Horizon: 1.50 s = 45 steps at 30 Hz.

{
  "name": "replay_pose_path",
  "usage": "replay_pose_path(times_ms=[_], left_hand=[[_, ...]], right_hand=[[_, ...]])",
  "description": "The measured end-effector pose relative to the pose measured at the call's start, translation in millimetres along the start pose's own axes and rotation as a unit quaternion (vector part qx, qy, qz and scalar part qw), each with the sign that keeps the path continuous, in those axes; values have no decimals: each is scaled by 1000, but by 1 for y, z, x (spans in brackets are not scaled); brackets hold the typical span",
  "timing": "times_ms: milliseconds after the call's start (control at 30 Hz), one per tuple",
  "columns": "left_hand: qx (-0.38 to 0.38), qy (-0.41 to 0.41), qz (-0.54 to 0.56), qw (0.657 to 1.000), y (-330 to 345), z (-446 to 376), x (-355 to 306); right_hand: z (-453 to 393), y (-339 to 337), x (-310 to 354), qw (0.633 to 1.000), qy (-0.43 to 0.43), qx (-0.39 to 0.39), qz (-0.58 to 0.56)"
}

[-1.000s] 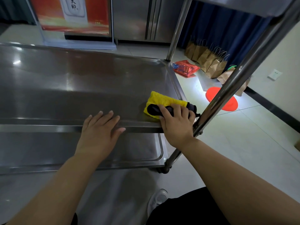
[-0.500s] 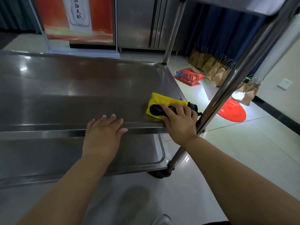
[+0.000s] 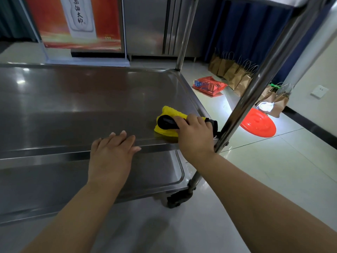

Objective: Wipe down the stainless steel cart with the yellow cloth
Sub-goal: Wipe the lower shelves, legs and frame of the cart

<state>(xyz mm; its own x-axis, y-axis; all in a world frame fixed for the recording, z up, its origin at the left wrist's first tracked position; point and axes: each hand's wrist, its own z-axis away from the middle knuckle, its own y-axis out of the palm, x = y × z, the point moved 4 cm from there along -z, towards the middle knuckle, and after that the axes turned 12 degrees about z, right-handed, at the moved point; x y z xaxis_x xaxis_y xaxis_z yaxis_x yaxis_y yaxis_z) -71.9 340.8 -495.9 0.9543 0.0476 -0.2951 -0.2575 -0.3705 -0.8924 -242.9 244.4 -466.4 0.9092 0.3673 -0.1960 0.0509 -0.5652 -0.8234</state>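
Note:
The stainless steel cart's middle shelf (image 3: 76,106) fills the left and centre of the head view. A yellow cloth (image 3: 168,114) with a black part on top lies at the shelf's near right corner. My right hand (image 3: 196,136) grips the cloth there, fingers curled over the black part. My left hand (image 3: 111,154) rests flat on the shelf's front rim, fingers straight, well left of the cloth. A lower shelf (image 3: 160,172) shows beneath.
The cart's near right upright post (image 3: 255,84) stands just right of my right hand; a far post (image 3: 186,33) rises at the back corner. On the floor to the right lie a red round lid (image 3: 259,123), a red bag (image 3: 209,85) and several brown paper bags (image 3: 235,73).
My right hand has slid the cloth slightly left along the shelf's front right corner. The view has lifted a little. My left hand stays on the front rim.

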Motion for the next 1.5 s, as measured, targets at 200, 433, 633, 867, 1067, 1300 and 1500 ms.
replay_pose_path(times_ms=[200, 433, 633, 867, 1067, 1300, 1500], left_hand=[[-20, -17, 26, 999, 5, -12, -5], [-21, -8, 47, 999, 14, -20, -6], [10, -31, 65, 997, 11, -22, -8], [9, -34, 58, 998, 0, -13, 11], [4, -26, 6, 1000, -9, -3, 39], [-48, 19, 6, 999, -9, -3, 34], [-45, 12, 3, 999, -6, -4, 33]], right_hand=[[10, -17, -11, 991, -2, 130, 41], [25, -10, -41, 965, 122, 224, 54], [41, -10, -44, 970, 72, 233, 2], [39, -3, -63, 978, 5, 206, 15], [29, 6, -59, 980, 35, 178, 75], [26, 8, -44, 978, 71, 192, 43], [23, 6, -13, 987, 19, 160, 18]])
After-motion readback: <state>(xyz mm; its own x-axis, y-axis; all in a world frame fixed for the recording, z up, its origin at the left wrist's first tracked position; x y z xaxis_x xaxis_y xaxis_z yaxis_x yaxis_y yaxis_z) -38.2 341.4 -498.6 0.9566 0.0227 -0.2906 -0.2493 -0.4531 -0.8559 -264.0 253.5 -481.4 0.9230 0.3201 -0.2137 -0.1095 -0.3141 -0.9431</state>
